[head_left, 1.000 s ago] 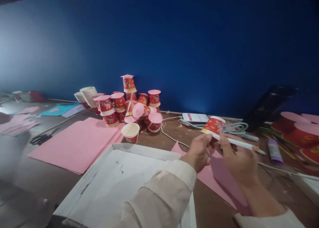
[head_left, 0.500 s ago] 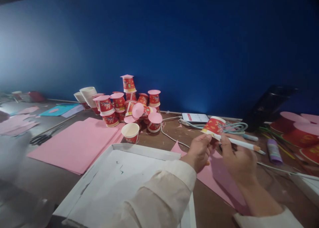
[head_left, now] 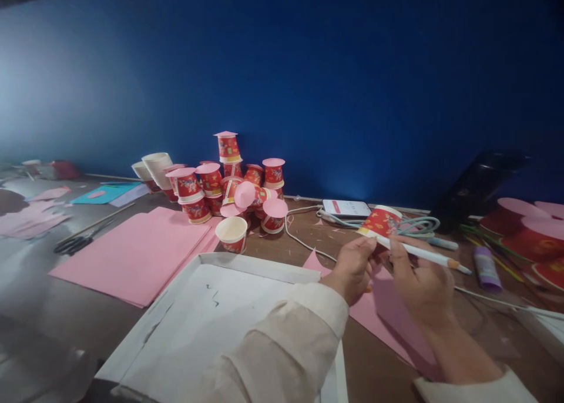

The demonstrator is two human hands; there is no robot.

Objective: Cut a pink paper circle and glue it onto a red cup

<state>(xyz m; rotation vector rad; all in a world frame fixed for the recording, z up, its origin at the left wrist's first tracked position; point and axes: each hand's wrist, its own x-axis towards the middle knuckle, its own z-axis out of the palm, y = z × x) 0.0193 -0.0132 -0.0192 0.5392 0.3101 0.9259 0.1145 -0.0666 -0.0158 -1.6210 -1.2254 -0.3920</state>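
My left hand (head_left: pixel 352 268) pinches a red printed paper cup (head_left: pixel 379 221) by its lower side, the cup tilted with its white-edged end away from me. My right hand (head_left: pixel 420 282) holds a white pen (head_left: pixel 425 252) with an orange band, its far end pointing right. The right fingers are close against the cup; whether they also grip it is hidden. Pink paper (head_left: pixel 392 318) lies under both hands. To the left is an open paper cup (head_left: pixel 231 235), in front of a pile of red cups (head_left: pixel 210 182) with pink paper discs on them.
A white box lid (head_left: pixel 238 297) lies at centre front, with pink sheets (head_left: pixel 132 256) and scissors (head_left: pixel 77 243) left of it. Behind my hands are a phone (head_left: pixel 346 208) and coiled cable (head_left: pixel 418 227). A purple glue stick (head_left: pixel 487 268) and dark bottle (head_left: pixel 478 185) stand right.
The pen's far end has shifted slightly right, while the cup stays almost where it was. A blurred pale shape and another person's hand at the far left have moved away.
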